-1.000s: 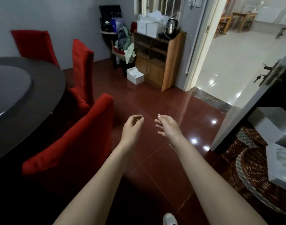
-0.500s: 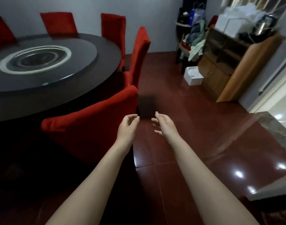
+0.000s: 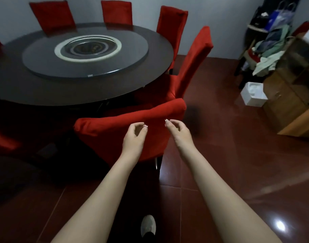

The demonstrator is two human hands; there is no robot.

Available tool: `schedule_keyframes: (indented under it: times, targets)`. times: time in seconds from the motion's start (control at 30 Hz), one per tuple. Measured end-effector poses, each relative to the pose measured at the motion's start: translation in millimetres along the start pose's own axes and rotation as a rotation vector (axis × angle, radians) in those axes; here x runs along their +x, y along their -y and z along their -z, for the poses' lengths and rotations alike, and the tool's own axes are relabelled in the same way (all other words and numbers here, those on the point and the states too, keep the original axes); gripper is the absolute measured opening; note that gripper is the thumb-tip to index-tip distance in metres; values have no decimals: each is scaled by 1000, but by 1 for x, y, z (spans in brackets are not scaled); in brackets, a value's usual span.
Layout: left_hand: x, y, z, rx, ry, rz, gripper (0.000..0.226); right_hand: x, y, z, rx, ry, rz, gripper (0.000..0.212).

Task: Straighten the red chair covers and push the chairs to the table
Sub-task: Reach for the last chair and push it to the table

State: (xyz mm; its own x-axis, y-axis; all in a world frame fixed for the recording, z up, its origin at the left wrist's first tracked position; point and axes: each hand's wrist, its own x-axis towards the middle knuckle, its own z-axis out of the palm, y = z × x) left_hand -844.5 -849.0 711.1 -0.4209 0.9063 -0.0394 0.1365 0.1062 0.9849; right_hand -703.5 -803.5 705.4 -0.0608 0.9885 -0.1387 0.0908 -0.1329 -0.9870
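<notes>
Hovering left hand [image 3: 132,136] and right hand [image 3: 181,133] by red chair cover [image 3: 113,132] at 12 o'clock, near the counter [image 3: 44,88] — fingers [image 3: 175,122] loosely curled, holding nothing. Better gripping both top corners evenly, pulling flat.

The cover [image 3: 125,120] is red cloth: matt, soft-looking, creased along its top edge. The table [image 3: 18,85] has a dark, smooth top with a dull sheen. Its turntable [image 3: 44,60] looks like grey glass. The floor [image 3: 238,172] is red-brown tile — glossy, mirroring lights. The cabinet [image 3: 281,102] is brown wood.
</notes>
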Motion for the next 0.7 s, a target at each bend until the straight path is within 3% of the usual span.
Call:
schedule_keyframes:
  times: [0.27, 0.43, 0.6, 0.7]
  targets:
    - [57, 0, 32, 49, -112, -111, 13, 63, 20, -49, -205, 112, 175, 37]
    - [91, 6, 71, 521, -130, -254, 28, 89, 16, -63, -629, 132, 431, 51]
    - [112, 22, 103, 1209, 0, -131, 45, 115, 6, -53, -1034, 261, 613, 67]
    - [110, 27, 105, 1302, 33, -164, 46, 123, -4, -51, -1176, 258, 733, 67]
